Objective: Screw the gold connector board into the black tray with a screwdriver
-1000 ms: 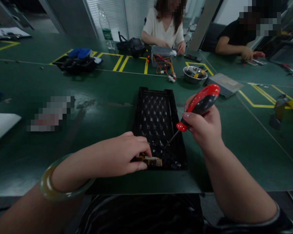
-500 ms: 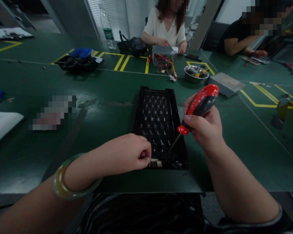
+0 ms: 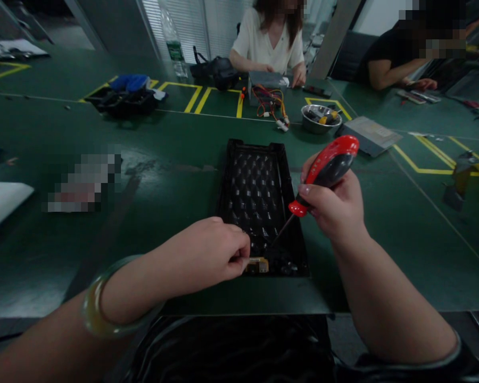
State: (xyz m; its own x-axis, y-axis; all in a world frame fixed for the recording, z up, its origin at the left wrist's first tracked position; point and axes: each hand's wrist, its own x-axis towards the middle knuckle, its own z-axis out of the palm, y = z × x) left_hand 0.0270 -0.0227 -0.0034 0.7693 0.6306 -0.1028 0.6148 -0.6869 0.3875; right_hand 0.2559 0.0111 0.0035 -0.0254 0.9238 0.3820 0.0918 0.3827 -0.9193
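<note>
A black plastic casing [image 3: 222, 186] with a patterned inner face lies on the green table, its near end towards me. My right hand [image 3: 337, 199] is closed around the red and black handle of a screwdriver [image 3: 330, 166]. The screwdriver slants down to the left, its shaft reaching into the near part of the casing; the tip is hard to make out. My left hand [image 3: 219, 249] is closed, its fingertips at one end of a small circuit board [image 3: 259, 264] inside the casing's near end. Dark small parts [image 3: 285, 265] sit right of the board.
Further back stand a metal bowl of tools [image 3: 318, 126], a grey metal box [image 3: 259, 81] with coloured wires, and a flat metal panel [image 3: 369, 135]. A black tray with blue items [image 3: 130, 96] is at the back left. Two people [image 3: 269, 42] sit opposite.
My left hand has shifted slightly right, and the circuit board has moved a little right and tilted, showing more yellow. The screwdriver's shaft has moved slightly left and up.
</note>
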